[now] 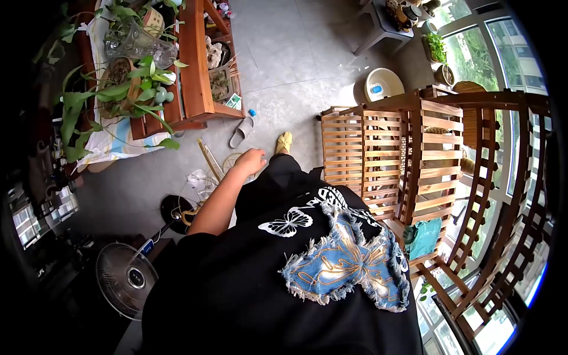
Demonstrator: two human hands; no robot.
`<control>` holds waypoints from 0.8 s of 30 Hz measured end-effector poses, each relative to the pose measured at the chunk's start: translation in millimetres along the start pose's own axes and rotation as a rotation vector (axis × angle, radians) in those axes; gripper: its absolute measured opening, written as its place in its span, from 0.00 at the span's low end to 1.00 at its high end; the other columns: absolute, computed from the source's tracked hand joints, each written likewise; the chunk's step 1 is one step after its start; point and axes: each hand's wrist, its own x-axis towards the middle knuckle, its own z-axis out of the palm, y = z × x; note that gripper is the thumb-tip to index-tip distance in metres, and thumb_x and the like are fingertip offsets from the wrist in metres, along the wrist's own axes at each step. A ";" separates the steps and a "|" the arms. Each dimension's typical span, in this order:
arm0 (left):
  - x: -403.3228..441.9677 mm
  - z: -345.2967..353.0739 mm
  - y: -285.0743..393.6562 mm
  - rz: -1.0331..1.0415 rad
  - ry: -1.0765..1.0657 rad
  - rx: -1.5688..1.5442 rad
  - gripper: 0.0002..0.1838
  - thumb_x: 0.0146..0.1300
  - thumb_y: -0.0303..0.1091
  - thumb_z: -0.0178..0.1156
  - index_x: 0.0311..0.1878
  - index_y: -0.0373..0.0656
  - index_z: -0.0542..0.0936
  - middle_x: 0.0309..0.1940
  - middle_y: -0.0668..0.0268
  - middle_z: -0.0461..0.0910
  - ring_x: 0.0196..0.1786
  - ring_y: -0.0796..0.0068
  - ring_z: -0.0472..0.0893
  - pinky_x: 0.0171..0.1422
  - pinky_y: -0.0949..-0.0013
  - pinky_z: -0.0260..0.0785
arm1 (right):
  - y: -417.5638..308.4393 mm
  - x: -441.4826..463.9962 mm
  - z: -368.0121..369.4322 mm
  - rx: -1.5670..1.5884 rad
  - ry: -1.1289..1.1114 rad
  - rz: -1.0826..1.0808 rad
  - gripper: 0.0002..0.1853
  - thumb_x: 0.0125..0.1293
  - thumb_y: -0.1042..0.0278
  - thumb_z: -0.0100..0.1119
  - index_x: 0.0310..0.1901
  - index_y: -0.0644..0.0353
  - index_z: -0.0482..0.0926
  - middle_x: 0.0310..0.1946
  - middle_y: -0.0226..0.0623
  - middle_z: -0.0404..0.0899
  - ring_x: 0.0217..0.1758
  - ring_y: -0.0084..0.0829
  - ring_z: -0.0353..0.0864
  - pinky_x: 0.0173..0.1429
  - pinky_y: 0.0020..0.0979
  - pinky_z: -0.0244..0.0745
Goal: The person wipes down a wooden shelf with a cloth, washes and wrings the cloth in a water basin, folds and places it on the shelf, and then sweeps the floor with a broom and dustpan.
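Observation:
My left hand (251, 161) hangs in front of my left side with its fingers curled in, and I see nothing held in it. Below it on the floor lie a thin gold-coloured frame (210, 158) and a round hoop-like piece, partly hidden by the hand and my clothes. One yellow slipper (284, 142) shows on my foot. A grey slipper (241, 132) lies loose on the floor beyond the hand. My right hand is out of sight.
Left, a wooden stand (192, 65) bears leafy plants and a glass vessel. A fan (127, 278) stands at lower left. Slatted wooden racks (441, 157) line the right by windows, with a teal cloth (423, 238). A white bucket (384, 80) and grey stool (378, 26) are farther off.

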 end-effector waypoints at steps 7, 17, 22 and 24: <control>32.4 -43.0 -15.8 -0.028 0.026 -0.075 0.19 0.65 0.38 0.61 0.56 0.40 0.78 0.50 0.51 0.81 0.54 0.52 0.80 0.60 0.56 0.72 | -83.8 37.5 5.9 -0.091 -0.020 -0.101 0.16 0.69 0.67 0.54 0.55 0.63 0.77 0.35 0.39 0.85 0.32 0.29 0.84 0.36 0.27 0.78; 80.8 -79.8 -19.1 -0.035 0.009 -0.035 0.19 0.65 0.40 0.60 0.57 0.44 0.78 0.52 0.54 0.81 0.57 0.53 0.79 0.60 0.54 0.73 | -266.3 23.3 41.3 -0.273 -0.090 -0.017 0.15 0.72 0.64 0.54 0.55 0.61 0.76 0.37 0.40 0.86 0.35 0.31 0.86 0.37 0.28 0.80; 110.3 -102.6 -2.0 -0.101 -0.029 -0.075 0.19 0.65 0.39 0.60 0.56 0.42 0.78 0.52 0.51 0.80 0.57 0.51 0.78 0.62 0.55 0.71 | -297.6 76.9 42.4 -0.060 -0.166 0.137 0.17 0.71 0.66 0.49 0.57 0.63 0.75 0.38 0.43 0.86 0.37 0.32 0.87 0.39 0.28 0.80; 126.4 -101.2 -4.8 -0.099 0.007 -0.083 0.18 0.65 0.39 0.60 0.56 0.43 0.78 0.52 0.52 0.80 0.57 0.51 0.79 0.61 0.55 0.72 | -317.1 111.3 49.4 -0.042 -0.201 0.139 0.17 0.71 0.67 0.49 0.57 0.64 0.75 0.38 0.43 0.86 0.36 0.32 0.88 0.38 0.27 0.80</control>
